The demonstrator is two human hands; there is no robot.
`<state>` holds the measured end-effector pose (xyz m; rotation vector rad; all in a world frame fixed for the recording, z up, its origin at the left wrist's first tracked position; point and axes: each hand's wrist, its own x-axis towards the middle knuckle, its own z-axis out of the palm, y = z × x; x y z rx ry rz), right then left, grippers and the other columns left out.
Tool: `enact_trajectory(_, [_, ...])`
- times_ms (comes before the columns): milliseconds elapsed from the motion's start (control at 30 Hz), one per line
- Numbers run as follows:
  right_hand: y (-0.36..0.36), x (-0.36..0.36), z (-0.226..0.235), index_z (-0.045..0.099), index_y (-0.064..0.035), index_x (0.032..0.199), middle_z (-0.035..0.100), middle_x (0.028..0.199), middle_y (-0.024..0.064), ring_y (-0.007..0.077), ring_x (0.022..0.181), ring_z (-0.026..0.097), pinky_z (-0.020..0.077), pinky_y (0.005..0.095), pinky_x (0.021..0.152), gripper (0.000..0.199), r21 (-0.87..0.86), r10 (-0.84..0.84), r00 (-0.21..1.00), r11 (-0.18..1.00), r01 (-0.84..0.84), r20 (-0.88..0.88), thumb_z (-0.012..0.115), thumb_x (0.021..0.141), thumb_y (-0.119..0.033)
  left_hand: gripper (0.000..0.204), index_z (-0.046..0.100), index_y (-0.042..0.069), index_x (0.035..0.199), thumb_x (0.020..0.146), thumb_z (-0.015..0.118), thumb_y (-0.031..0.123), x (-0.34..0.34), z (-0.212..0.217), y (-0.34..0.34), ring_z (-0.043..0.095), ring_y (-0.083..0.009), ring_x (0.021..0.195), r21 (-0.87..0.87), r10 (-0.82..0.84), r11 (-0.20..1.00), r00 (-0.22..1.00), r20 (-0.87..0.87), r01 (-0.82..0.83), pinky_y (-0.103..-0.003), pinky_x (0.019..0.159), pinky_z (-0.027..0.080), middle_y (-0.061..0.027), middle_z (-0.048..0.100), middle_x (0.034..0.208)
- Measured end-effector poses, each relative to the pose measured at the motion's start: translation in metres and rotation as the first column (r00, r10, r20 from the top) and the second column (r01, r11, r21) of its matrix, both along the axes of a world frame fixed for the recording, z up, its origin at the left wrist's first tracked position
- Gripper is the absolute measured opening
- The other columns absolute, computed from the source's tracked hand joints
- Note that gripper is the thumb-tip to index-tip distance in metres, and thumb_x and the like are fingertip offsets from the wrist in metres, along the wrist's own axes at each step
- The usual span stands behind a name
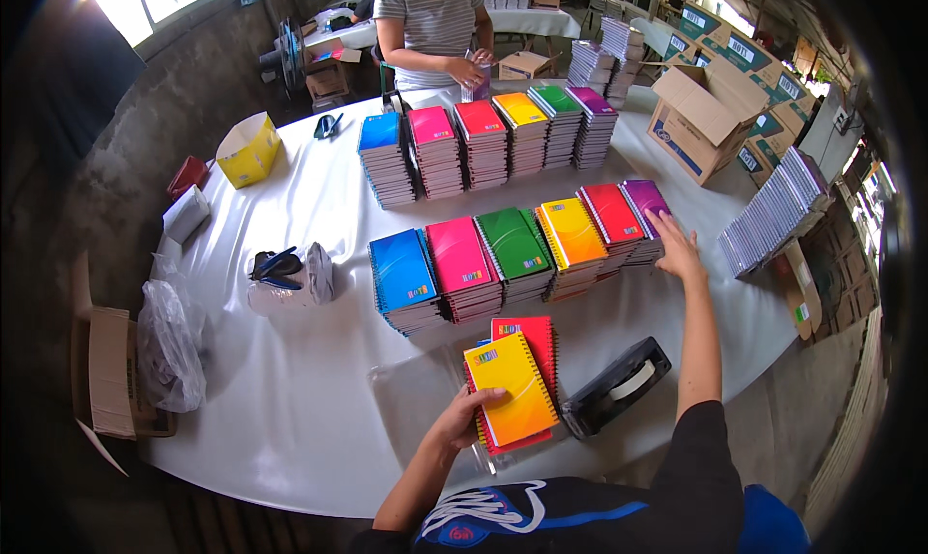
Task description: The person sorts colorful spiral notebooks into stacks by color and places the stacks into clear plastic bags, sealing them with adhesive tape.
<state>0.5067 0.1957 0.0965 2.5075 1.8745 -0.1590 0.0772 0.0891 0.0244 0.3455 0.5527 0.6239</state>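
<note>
My left hand (460, 419) grips a small bundle of spiral notebooks near the table's front, thumb on the cover. A yellow notebook (514, 399) lies on top, and a red notebook (537, 337) shows beneath it, with a sliver of blue at the edge. My right hand (681, 250) is stretched out with fingers apart at the purple notebook stack (642, 206), fingertips on its right edge. Left of that stand the red stack (611, 214), yellow stack (572, 233), green stack (512, 243), pink stack (458, 254) and blue stack (402, 272).
A black tape dispenser (617, 388) and clear plastic sleeves (406, 399) lie near my hands. Across the white table (309, 380), a co-worker (431, 32) handles something behind another row of notebooks. An open carton (706, 119) and a leaning notebook pile (773, 216) stand right; plastic bags (170, 346) lie left.
</note>
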Motion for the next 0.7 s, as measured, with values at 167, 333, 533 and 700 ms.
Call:
enact_trajectory(167, [-0.003, -0.007, -0.029, 0.022, -0.0336, 0.144, 0.017, 0.152, 0.0036, 0.0253, 0.14, 0.016, 0.011, 0.0682, 0.104, 0.096, 0.177, 0.0, 0.995, 0.984, -0.017, 0.095, 0.067, 0.066, 0.001, 0.047, 0.045, 0.002, 0.123, 0.081, 0.066, 0.01, -0.001, 0.004, 0.005, 0.06, -0.0244, 0.102, 0.024, 0.016, 1.0, 1.0, -0.008, -0.016, -0.039, 0.09, 0.049, -0.0129, 0.058, 0.114])
enact_trajectory(333, [-0.011, -0.092, 0.006, 0.038, -0.0213, 0.138, 0.033, 0.145, 0.0084, 0.0249, 0.136, 0.029, 0.0097, 0.0596, 0.109, 0.075, 0.131, 0.487, 0.858, 0.873, -0.47, -0.166, 0.071, 0.071, -0.016, 0.049, 0.044, 0.003, 0.124, 0.081, 0.067, 0.012, 0.0, 0.011, 0.013, 0.059, -0.0236, 0.104, 0.114, 0.013, 0.993, 0.997, -0.077, -0.004, -0.039, 0.09, 0.05, -0.0122, 0.057, 0.115])
enact_trajectory(533, [-0.079, -0.228, 0.028, 0.035, -0.0185, 0.14, 0.025, 0.147, 0.0147, 0.0313, 0.137, 0.022, 0.0171, 0.0604, 0.106, 0.085, 0.184, 0.801, 0.399, 0.518, -0.835, -0.446, 0.073, 0.07, -0.05, 0.049, 0.044, 0.006, 0.123, 0.083, 0.069, 0.019, 0.0, 0.01, 0.017, 0.061, -0.0205, 0.1, 0.126, 0.176, 0.977, 0.984, -0.021, -0.172, -0.038, 0.087, 0.051, -0.0087, 0.059, 0.112])
enact_trajectory(700, [-0.094, -0.238, -0.006, 0.029, -0.0182, 0.143, 0.017, 0.151, 0.0134, 0.0347, 0.14, 0.011, 0.0119, 0.0654, 0.104, 0.085, 0.15, 0.746, 0.592, 0.652, -0.743, -0.305, 0.065, 0.075, -0.054, 0.051, 0.042, 0.007, 0.126, 0.084, 0.068, 0.021, -0.003, 0.01, 0.022, 0.059, -0.021, 0.104, 0.135, 0.203, 0.971, 0.979, -0.017, -0.199, -0.038, 0.088, 0.05, -0.009, 0.057, 0.115])
